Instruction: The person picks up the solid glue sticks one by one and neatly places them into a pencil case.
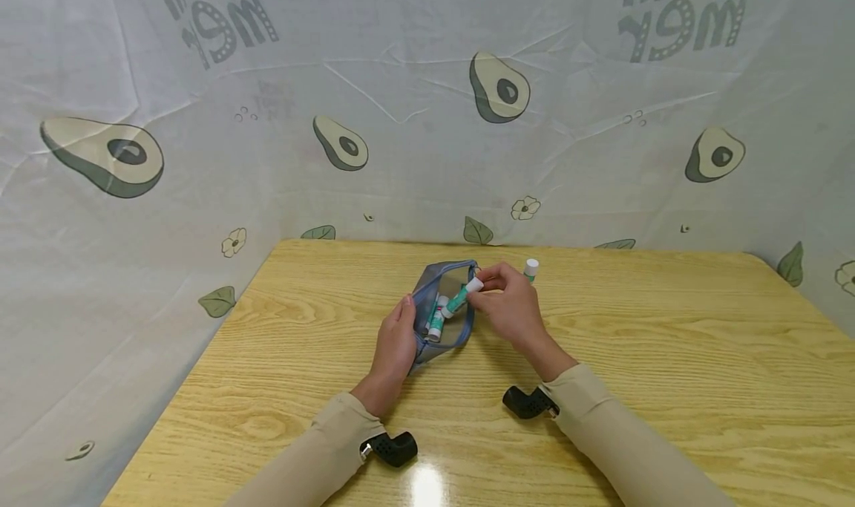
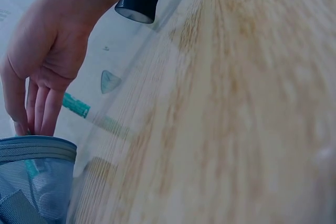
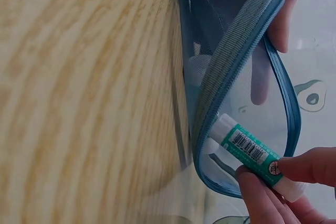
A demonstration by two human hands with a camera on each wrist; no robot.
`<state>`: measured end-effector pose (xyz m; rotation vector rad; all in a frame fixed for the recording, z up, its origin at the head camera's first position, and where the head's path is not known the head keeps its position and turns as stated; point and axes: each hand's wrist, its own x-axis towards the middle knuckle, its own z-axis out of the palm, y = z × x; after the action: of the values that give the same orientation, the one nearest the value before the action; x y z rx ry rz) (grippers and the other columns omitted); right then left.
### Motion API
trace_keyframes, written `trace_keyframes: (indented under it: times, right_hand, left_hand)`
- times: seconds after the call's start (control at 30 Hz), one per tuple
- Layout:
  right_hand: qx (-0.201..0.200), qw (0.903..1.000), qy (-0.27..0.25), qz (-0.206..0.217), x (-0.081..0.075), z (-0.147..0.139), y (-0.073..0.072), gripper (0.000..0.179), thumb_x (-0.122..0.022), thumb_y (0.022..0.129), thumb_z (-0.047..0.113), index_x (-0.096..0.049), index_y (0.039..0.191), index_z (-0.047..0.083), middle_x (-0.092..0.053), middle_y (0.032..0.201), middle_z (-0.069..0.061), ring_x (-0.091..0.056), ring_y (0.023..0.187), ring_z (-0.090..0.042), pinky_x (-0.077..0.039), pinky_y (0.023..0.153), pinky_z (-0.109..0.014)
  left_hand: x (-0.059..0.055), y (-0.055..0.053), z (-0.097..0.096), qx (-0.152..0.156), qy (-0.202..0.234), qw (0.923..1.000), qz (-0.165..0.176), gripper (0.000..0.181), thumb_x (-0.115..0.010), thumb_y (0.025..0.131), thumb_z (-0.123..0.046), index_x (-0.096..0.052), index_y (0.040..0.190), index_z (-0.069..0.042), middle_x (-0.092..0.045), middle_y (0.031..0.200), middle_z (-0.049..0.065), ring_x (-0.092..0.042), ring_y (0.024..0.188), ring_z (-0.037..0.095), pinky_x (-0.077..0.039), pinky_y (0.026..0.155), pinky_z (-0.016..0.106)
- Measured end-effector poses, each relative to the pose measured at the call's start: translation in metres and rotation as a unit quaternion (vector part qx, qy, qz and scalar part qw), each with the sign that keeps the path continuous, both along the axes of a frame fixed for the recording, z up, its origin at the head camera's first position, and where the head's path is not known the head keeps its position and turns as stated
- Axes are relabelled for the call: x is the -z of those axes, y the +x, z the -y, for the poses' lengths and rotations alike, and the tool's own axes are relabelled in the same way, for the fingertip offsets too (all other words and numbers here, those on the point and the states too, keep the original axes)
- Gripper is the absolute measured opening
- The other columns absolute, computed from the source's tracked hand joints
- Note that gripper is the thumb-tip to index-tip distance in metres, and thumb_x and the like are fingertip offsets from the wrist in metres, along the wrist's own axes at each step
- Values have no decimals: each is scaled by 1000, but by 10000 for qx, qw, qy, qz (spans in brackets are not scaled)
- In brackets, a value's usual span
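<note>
My left hand (image 1: 397, 341) grips the left side of a blue mesh zipper pouch (image 1: 430, 352), whose mouth gapes open. Between thumb and fingers, my right hand (image 1: 510, 303) pinches a green-and-white glue stick (image 1: 461, 298) by its capped end. That stick slants down, its lower end inside the pouch mouth; the barcode on its label shows in the right wrist view, where the zipper edge (image 3: 239, 51) curves beside it. More glue sticks (image 1: 436, 324) lie within the pouch. Just beyond my right hand, another glue stick (image 1: 531, 269) stands upright on the table, partly covered by the hand.
The wood-grain table (image 1: 668, 358) reaches back to a pale cloth (image 1: 414, 173) printed with avocados and leaves. A black wrist device (image 1: 395, 449) sits at my left cuff, and a similar device (image 1: 528, 402) at the right one.
</note>
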<state>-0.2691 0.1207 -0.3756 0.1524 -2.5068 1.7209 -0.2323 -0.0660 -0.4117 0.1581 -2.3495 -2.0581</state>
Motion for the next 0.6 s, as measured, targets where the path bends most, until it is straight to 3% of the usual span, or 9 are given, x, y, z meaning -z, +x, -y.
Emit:
trace_keyframes:
  times: [0.2,0.6]
  right_hand:
    - [0,9998,-171,105,3,3,-1,28,-72,88,7,-61,114,5,-66,105,-14,-73,87,-16,-61,76,-28]
    - [-30,9990,-387,211,6,6,0,29,-71,88,3,-60,115,2,-66,102,-18,-71,83,-18,-62,75,-30]
  left_hand:
    - [-1,1,-1,-49,66,10000,-16,61,-30,108,-46,-34,154,-7,-31,161,8,-22,152,28,-19,125,48]
    - [-3,2,-2,-61,14,10000,8,60,-29,108,-44,-31,155,-6,-30,162,7,-21,152,28,-19,125,48]
